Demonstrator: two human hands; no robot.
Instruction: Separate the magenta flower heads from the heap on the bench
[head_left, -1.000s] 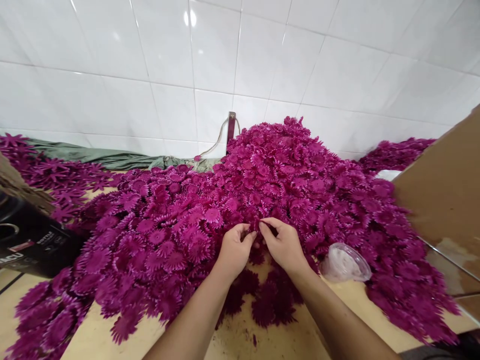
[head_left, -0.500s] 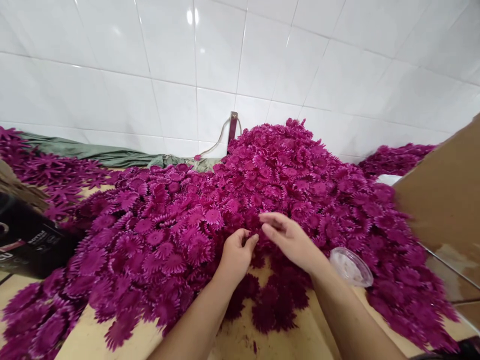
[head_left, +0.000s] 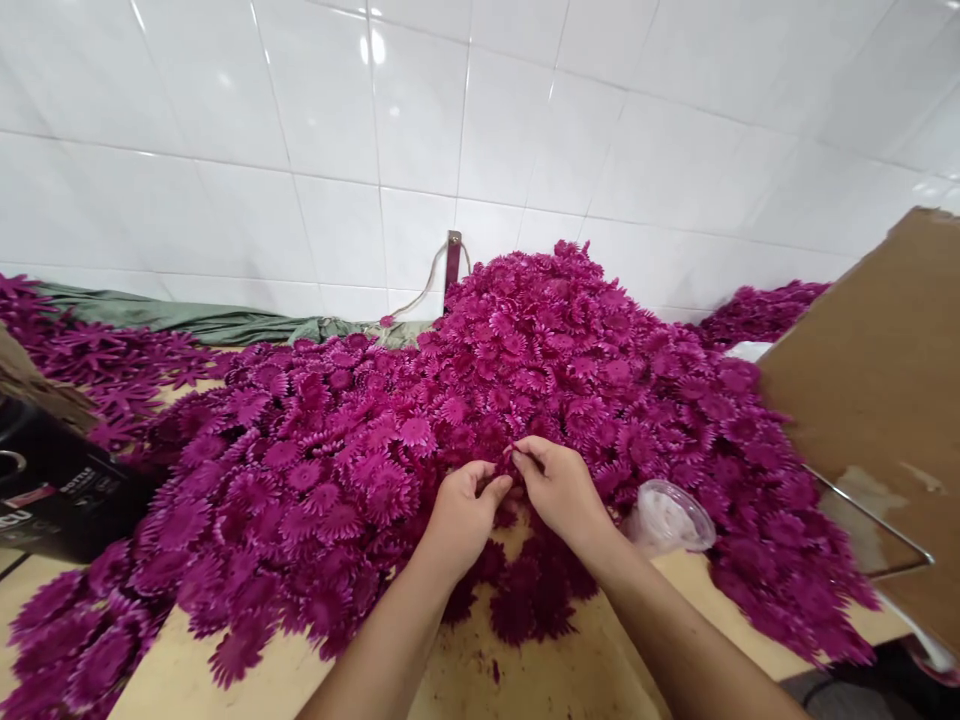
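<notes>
Over a large heap of magenta flower heads [head_left: 420, 432] with fringed petals, my two hands meet close together. My left hand [head_left: 463, 510] is closed in a pinch, thumb against finger, at the edge of a magenta flower [head_left: 505, 464]. The fingertips of my right hand [head_left: 556, 488] pinch this same flower from the other side. Much of that flower is hidden by the fingers and blends into the heap behind. Darker magenta flower heads [head_left: 525, 598] lie on the yellowish tabletop [head_left: 555, 670] below my wrists.
A clear plastic tub [head_left: 670, 518] with whitish contents stands beside my right forearm. At the right leans a cardboard box [head_left: 877, 390]; at the left stands a black box [head_left: 67, 490]. Green cloth [head_left: 180, 318] runs along the white tiled wall [head_left: 330, 130].
My right hand has come in to the left, and its spread fingers have closed into a pinch near my left fingertips. The camera view has shifted slightly.
</notes>
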